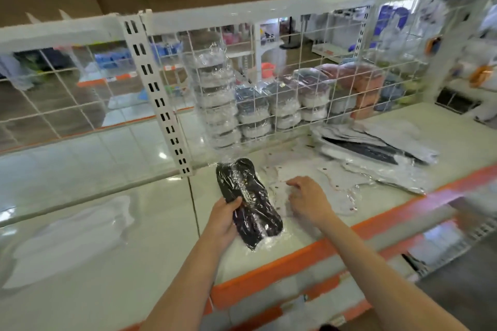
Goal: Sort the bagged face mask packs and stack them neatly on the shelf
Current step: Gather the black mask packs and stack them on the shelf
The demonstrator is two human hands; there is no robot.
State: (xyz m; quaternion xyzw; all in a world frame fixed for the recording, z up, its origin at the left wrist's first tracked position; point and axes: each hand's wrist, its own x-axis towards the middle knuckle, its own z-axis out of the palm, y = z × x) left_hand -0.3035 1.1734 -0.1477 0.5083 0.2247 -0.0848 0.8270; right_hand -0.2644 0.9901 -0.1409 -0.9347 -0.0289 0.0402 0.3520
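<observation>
On shelf [161,236], near orange front edge: left hand [223,219] grips black mask pack [248,203], thumb curled over pack's near side, fingers hidden beneath. Pack long, dark, wrapped in crinkled clear plastic, glossy highlights, lying diagonally. Right hand [309,201] just beside, palm down, fingers loosely bent, tips touching clear flat bags [333,183]. Farther right, pile of grey flat packs [376,145]. Behind wire grid [269,94], stacked bagged white masks [217,105].
</observation>
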